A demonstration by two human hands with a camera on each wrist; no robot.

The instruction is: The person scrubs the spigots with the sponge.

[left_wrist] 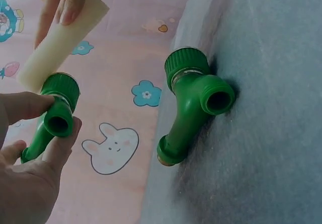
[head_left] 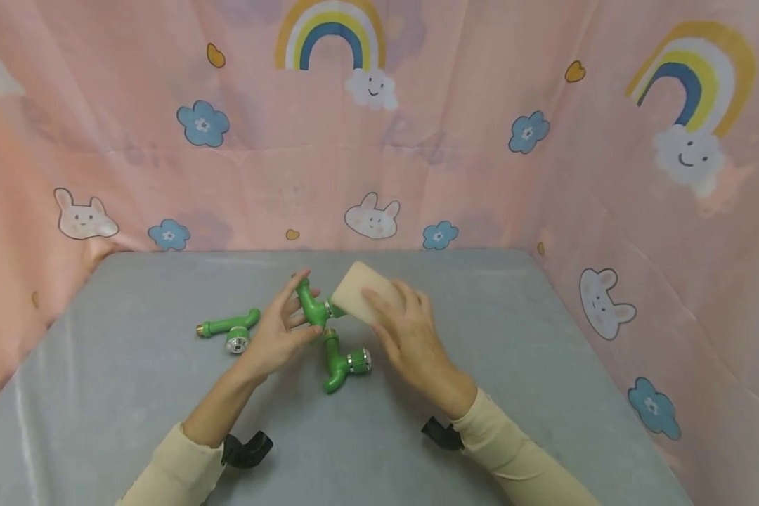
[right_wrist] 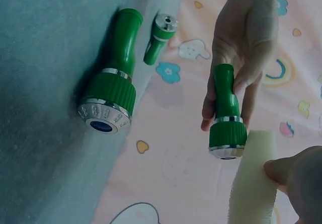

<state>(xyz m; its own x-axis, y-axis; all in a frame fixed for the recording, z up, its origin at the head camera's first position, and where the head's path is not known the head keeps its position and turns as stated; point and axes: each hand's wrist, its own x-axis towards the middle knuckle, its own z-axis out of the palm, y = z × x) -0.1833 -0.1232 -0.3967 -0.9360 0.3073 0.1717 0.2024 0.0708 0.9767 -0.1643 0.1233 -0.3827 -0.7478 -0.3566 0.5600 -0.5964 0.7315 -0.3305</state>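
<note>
In the head view my left hand (head_left: 282,336) grips a green faucet (head_left: 313,307) above the grey table, its thumb and fingers around the body. My right hand (head_left: 414,341) holds a cream sponge (head_left: 362,292) by its flat faces. One end of the sponge is right at the faucet's ribbed knob (left_wrist: 61,89), as the left wrist view shows. The knob's silver cap (right_wrist: 227,152) faces the right wrist camera. Below the hands a second green faucet (head_left: 338,362) lies on the table. A third green faucet (head_left: 230,328) rests left of my left hand.
The grey table (head_left: 481,316) runs back to a pink curtain (head_left: 468,183) printed with rainbows, rabbits and flowers. A black curved piece shows at each wrist, one by the left sleeve (head_left: 248,450) and one by the right sleeve (head_left: 443,433).
</note>
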